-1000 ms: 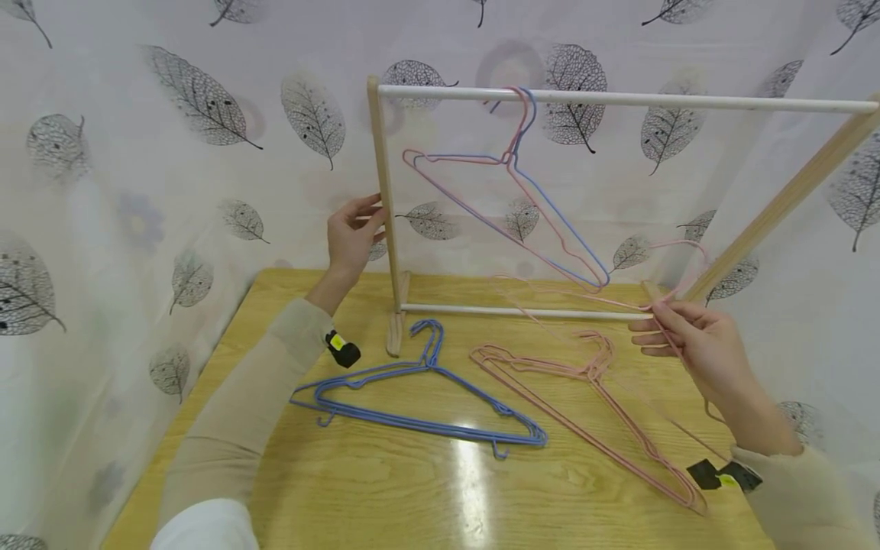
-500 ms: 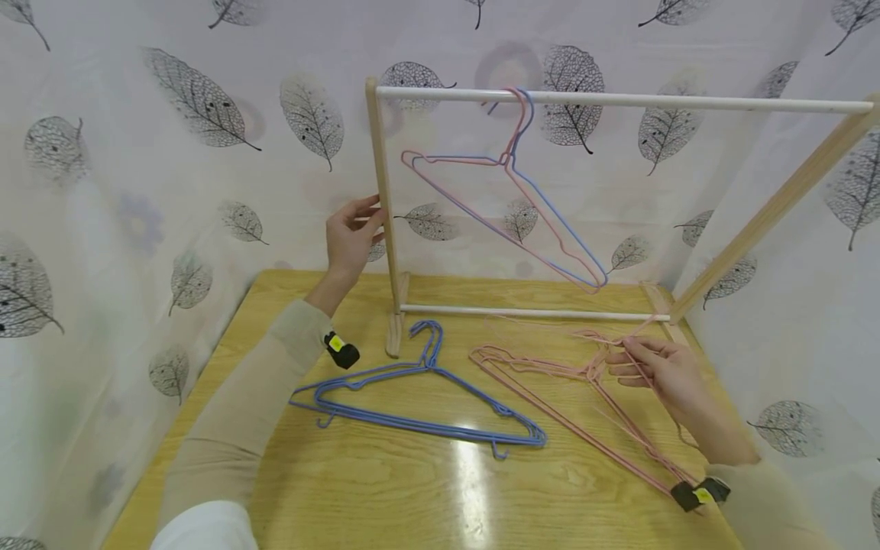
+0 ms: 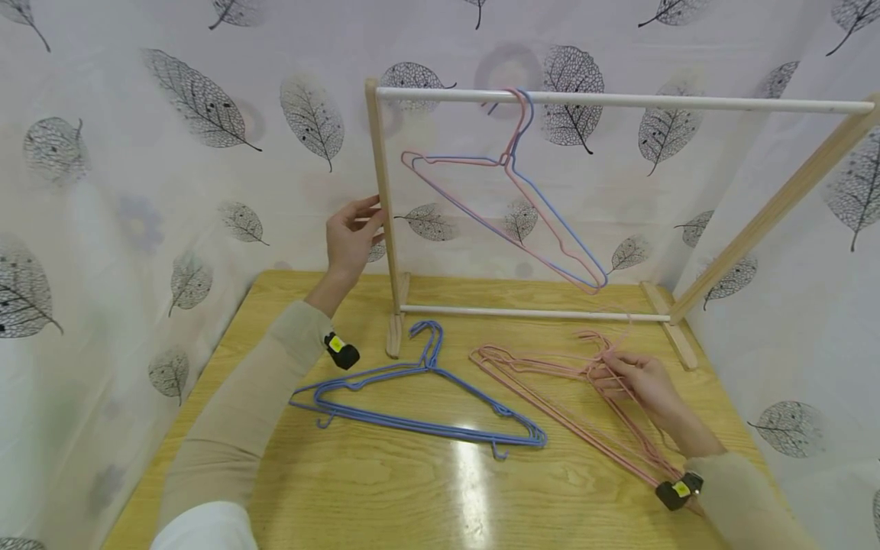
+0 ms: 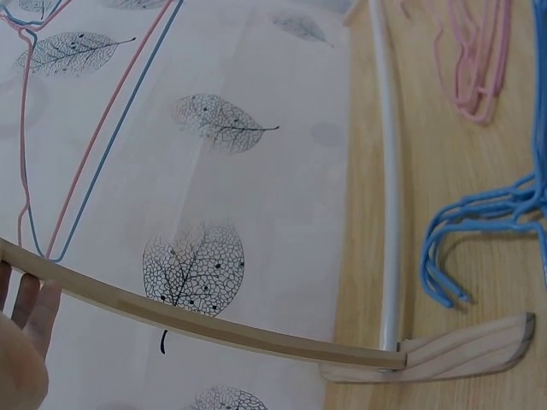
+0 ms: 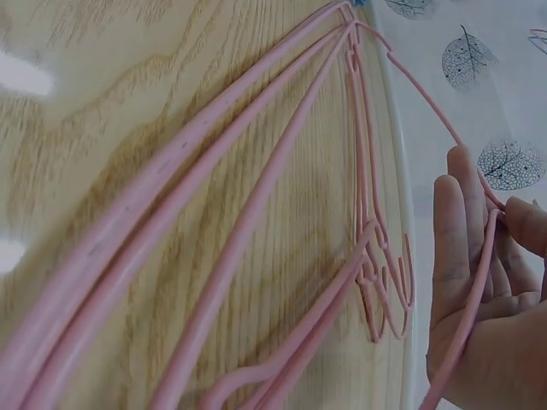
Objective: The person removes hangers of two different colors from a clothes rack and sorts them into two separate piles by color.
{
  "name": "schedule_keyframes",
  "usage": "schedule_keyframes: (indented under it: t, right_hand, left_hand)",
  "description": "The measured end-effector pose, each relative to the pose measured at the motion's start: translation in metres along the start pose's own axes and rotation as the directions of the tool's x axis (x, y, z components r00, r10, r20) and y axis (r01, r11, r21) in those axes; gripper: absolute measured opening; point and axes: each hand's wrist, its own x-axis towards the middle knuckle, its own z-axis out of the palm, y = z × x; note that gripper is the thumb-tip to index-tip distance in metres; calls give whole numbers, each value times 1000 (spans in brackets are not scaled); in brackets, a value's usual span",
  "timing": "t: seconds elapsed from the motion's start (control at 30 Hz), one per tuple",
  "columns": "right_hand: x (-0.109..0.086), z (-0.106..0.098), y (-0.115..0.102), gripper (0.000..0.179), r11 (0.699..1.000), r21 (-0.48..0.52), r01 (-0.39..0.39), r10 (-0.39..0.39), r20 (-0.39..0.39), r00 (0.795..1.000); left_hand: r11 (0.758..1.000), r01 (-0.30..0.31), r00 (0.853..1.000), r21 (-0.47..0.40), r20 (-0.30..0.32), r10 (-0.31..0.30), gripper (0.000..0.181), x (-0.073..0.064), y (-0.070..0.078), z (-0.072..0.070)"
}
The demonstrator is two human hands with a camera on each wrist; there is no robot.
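Observation:
My left hand [image 3: 352, 237] grips the left wooden post [image 3: 386, 221] of a small clothes rack. Between right thumb and fingers, a pink hanger [image 5: 472, 312] is pinched near its neck, just above other pink hangers [image 3: 557, 409] lying on the table. My right hand [image 3: 639, 386] overlaps that pile's right arm in the head view. Left of the pile lie several blue hangers [image 3: 412, 422], stacked with their hooks toward the rack. On the rack's white top rail [image 3: 653, 100] hang one pink hanger [image 3: 552, 224] and one blue hanger [image 3: 564, 222], side by side.
A white lower rail [image 3: 516, 312] joins the rack's wooden feet, including the right foot [image 3: 681, 347]. The rack stands at the back of the wooden table [image 3: 385, 496]. A curtain [image 3: 137, 198] with leaf prints surrounds the table.
My right hand has carried the pink hanger left and down from beside the rack's right post to the pink pile. My left hand has stayed at the post.

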Motion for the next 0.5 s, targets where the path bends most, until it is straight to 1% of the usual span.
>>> schedule_keyframes:
  t: [0.1, 0.23, 0.33, 0.43, 0.5]
  right_hand:
    - [4, -2, 5, 34, 1000, -20, -15, 16, 15, 1000]
    - [8, -4, 8, 47, 999, -23, -39, 40, 20, 999]
    - [10, -6, 10, 52, 998, -21, -59, 59, 17, 998]
    - [12, -8, 11, 54, 997, 9, -78, 78, 21, 997]
    - [13, -9, 12, 52, 994, 50, -95, 95, 2, 996]
  left_hand:
    - [1000, 4, 1000, 3, -2, -4, 30, 0, 0, 0]
    - [1000, 11, 1000, 10, -7, -11, 29, 0, 0, 0]
    - [1000, 14, 1000, 10, -10, -14, 29, 0, 1, 0]
    - [1000, 12, 1000, 7, -10, -12, 29, 0, 2, 0]
    - [1000, 9, 1000, 5, -9, -9, 29, 0, 1, 1]
